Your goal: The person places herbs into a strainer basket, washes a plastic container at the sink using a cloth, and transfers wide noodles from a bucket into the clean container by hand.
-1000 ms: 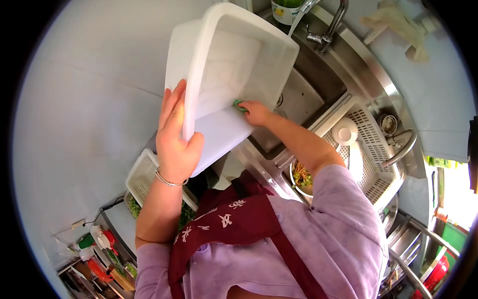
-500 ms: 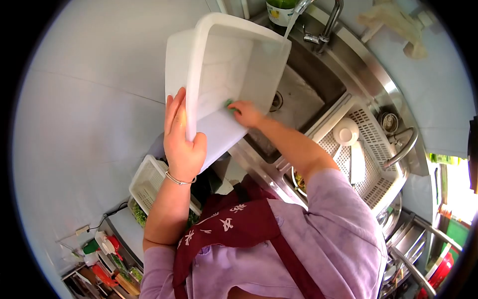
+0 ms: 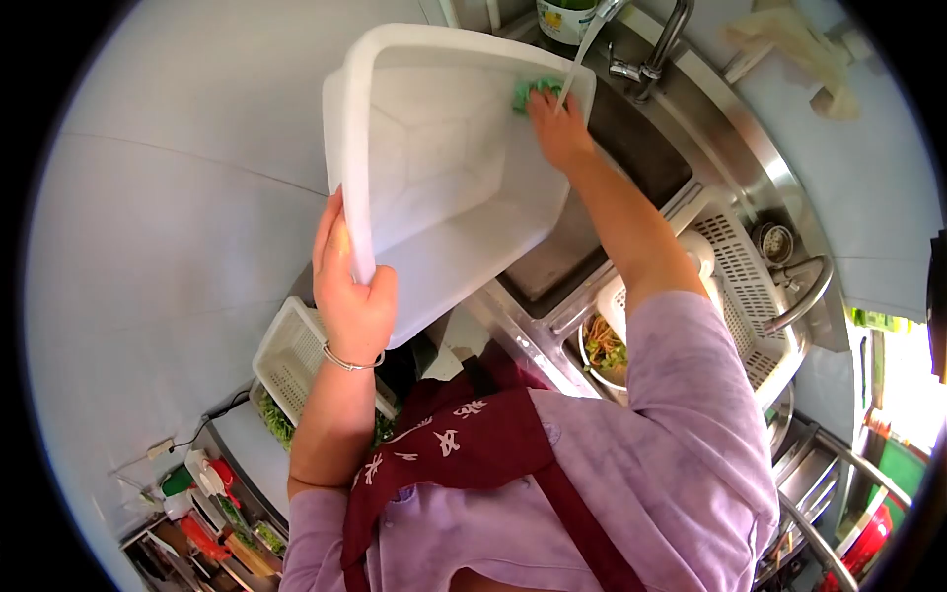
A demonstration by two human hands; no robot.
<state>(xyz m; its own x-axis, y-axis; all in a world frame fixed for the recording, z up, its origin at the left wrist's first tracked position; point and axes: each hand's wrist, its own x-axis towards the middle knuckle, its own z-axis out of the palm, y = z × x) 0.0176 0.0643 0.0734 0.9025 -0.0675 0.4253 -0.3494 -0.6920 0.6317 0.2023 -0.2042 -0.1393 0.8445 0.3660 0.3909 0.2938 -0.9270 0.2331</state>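
A large white plastic tub (image 3: pixel 444 237) is tilted over the left part of the sink, its opening facing right and toward me. My left hand (image 3: pixel 350 286) grips the tub's near left rim, thumb inside and fingers outside. Inside the tub, at its far right wall, my right hand (image 3: pixel 559 123) presses a green scrubbing cloth (image 3: pixel 536 94) against the plastic. Water from the faucet (image 3: pixel 610 12) runs down onto the right hand and the tub's edge.
The steel sink (image 3: pixel 552 271) lies under and right of the tub. A white perforated basket (image 3: pixel 730 247) sits on its right. Below it stands a bowl of vegetable scraps (image 3: pixel 604 345). Another white basket (image 3: pixel 286 365) is at the lower left. A second faucet (image 3: pixel 814 291) is at right.
My right hand has moved with the green cloth from the tub's lower middle up to its far right wall. The tub has turned slightly, its left rim shifting left with my left hand.
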